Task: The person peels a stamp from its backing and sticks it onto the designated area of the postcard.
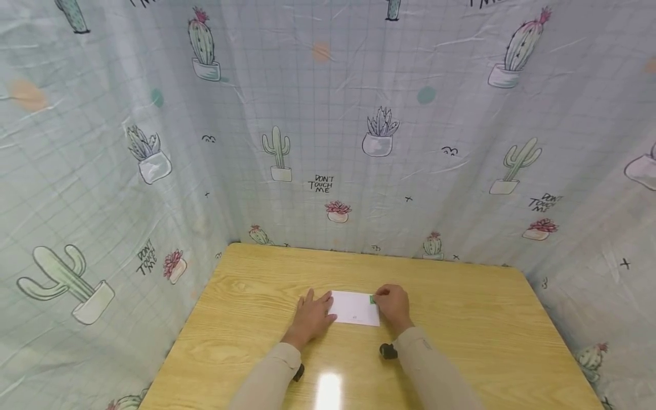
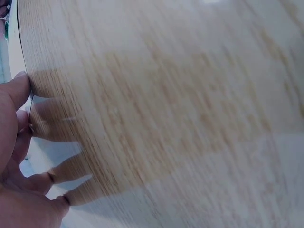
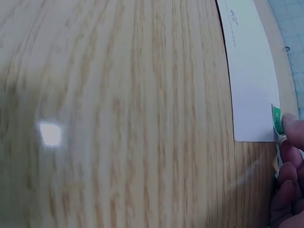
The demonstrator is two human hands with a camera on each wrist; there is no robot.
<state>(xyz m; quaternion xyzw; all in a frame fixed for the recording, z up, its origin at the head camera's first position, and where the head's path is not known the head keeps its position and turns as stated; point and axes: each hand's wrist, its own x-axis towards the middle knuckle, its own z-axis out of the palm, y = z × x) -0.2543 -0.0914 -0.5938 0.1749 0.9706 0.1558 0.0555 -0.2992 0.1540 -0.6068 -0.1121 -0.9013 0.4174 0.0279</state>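
A white envelope (image 1: 353, 308) lies flat on the table, with small dark writing on its face in the right wrist view. At its left edge rests my left hand (image 1: 311, 318), fingers spread, thumb and fingertips on or right beside the paper. My right hand (image 1: 393, 304) is at the far right corner, where thumb and fingers pinch a small green stamp (image 3: 277, 118). The stamp overlaps that corner of the envelope, and its outer edge is hidden by the fingertips. In the left wrist view the left fingers (image 2: 19, 90) touch the tabletop at the envelope's edge.
The wooden table (image 1: 246, 319) has a glossy top that reflects a bright light near its front. A curtain (image 1: 328, 114) printed with cacti hangs behind it and along both sides. Dark wrist devices (image 1: 388, 351) sit under the beige sleeves (image 1: 433, 364).
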